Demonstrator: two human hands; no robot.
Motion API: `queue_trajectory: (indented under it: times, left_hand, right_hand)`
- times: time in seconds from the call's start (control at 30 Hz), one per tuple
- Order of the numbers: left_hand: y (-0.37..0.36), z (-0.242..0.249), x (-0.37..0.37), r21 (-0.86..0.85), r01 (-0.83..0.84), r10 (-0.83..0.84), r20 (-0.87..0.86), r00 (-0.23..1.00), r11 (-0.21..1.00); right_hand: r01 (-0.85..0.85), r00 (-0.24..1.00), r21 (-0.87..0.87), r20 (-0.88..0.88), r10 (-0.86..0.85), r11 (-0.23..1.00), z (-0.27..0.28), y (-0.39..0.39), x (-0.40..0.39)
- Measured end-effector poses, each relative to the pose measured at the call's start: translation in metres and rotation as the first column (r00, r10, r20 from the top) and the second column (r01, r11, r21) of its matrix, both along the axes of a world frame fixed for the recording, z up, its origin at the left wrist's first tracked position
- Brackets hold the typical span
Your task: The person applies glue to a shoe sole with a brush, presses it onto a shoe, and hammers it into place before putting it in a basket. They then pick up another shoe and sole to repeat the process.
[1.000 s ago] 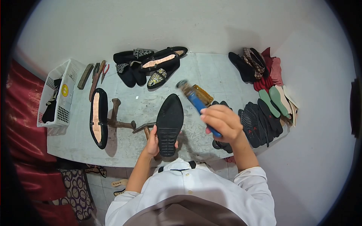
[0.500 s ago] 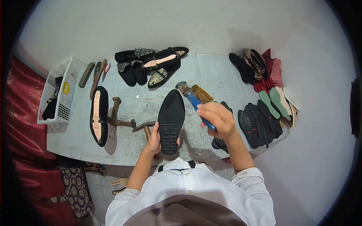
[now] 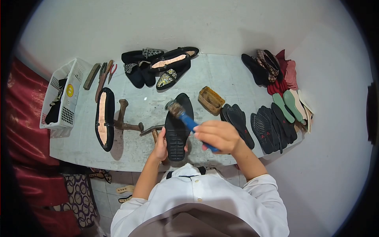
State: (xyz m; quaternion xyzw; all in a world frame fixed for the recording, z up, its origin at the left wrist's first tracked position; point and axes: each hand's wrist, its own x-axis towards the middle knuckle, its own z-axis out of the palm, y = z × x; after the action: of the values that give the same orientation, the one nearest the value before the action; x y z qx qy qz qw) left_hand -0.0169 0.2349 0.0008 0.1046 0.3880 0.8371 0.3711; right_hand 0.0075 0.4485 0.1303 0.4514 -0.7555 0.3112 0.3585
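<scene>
Shoe (image 3: 177,125), sole up: left hand (image 3: 161,147) grips its heel; right hand (image 3: 218,136) fisted around hammer (image 3: 185,119), head over sole.

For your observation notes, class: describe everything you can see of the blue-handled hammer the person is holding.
The hammer has a bright blue handle and a dull, worn metal head, slightly blurred. The right hand grips the handle's lower end, which pokes out below the fist. It lies slanted, head up and to the left, over the toe half of the upturned black shoe sole that the left hand steadies. Contact with the sole cannot be told.

Right hand (image 3: 217,135) presses hammer (image 3: 182,116) on black sole (image 3: 177,125), left hand (image 3: 161,146) steadying.
</scene>
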Motion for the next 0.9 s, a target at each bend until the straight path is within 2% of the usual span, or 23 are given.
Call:
queue_trajectory:
  times: [0.07, 0.13, 0.17, 0.2, 0.27, 0.33, 0.4, 0.47, 0.57, 0.6, 0.67, 0.77, 0.87, 0.9]
  left_hand:
    - [-0.002, -0.004, -0.002, -0.009, 0.022, -0.022, -0.019, 1.0, 1.0]
    - [0.002, 0.002, 0.0, 0.031, -0.006, 0.006, 0.016, 1.0, 0.999]
    - [0.002, 0.005, 0.001, 0.052, -0.025, 0.023, 0.034, 0.999, 0.998]
    - [0.002, 0.004, 0.002, 0.023, -0.032, 0.032, 0.029, 0.999, 0.999]
    - [0.0, 0.003, 0.002, -0.032, -0.051, 0.052, 0.015, 0.999, 0.998]
    - [-0.002, -0.003, 0.001, 0.021, -0.026, 0.026, 0.009, 1.0, 0.999]
    - [-0.003, -0.005, 0.002, 0.033, -0.024, 0.024, 0.008, 1.0, 0.999]
    - [-0.004, -0.003, 0.002, 0.007, -0.048, 0.048, 0.011, 0.999, 0.999]
    - [-0.002, 0.003, 0.002, 0.034, -0.061, 0.06, 0.034, 0.998, 0.998]
    - [-0.003, 0.002, 0.002, 0.029, -0.061, 0.06, 0.034, 0.998, 0.998]
    - [-0.004, 0.0, 0.001, 0.023, -0.061, 0.06, 0.029, 0.998, 0.998]
    - [-0.007, -0.01, -0.001, -0.008, -0.036, 0.036, -0.011, 0.999, 0.999]
    - [-0.003, -0.002, -0.002, 0.044, -0.007, 0.007, 0.001, 1.0, 0.999]
    - [-0.002, -0.002, -0.002, 0.008, -0.022, 0.022, -0.002, 1.0, 1.0]
  right_hand:
    - [0.011, 0.998, 0.04, 0.057, -0.013, 0.999, -0.005, -0.001, -0.003]
    - [0.115, 0.991, 0.016, 0.068, -0.116, 0.993, -0.006, 0.013, -0.013]
    - [0.185, 0.983, 0.003, 0.019, -0.185, 0.983, -0.007, 0.018, -0.019]
    - [0.265, 0.964, 0.006, 0.03, -0.265, 0.964, -0.005, 0.022, -0.02]
    - [0.261, 0.964, -0.069, -0.033, -0.264, 0.963, 0.0, 0.019, -0.012]
    - [0.159, 0.981, -0.072, -0.102, -0.165, 0.985, 0.001, 0.009, -0.002]
    - [0.058, 0.995, 0.052, -0.088, -0.053, 0.997, 0.003, -0.002, 0.004]
    - [0.049, 0.998, 0.116, -0.032, -0.045, 0.992, -0.003, -0.003, 0.001]
    - [0.23, 0.973, 0.067, -0.051, -0.227, 0.971, -0.005, 0.009, -0.013]
    - [0.263, 0.965, 0.032, 0.009, -0.264, 0.964, -0.004, 0.013, -0.015]
    - [0.229, 0.973, -0.042, -0.024, -0.23, 0.972, 0.001, 0.013, -0.009]
    - [0.004, 1.0, 0.0, -0.008, -0.004, 1.0, 0.001, -0.004, 0.003]
    - [0.023, 0.998, -0.031, 0.061, -0.021, 0.999, -0.013, 0.0, -0.007]
    - [0.116, 0.988, -0.039, 0.11, -0.111, 0.992, -0.011, 0.006, -0.01]
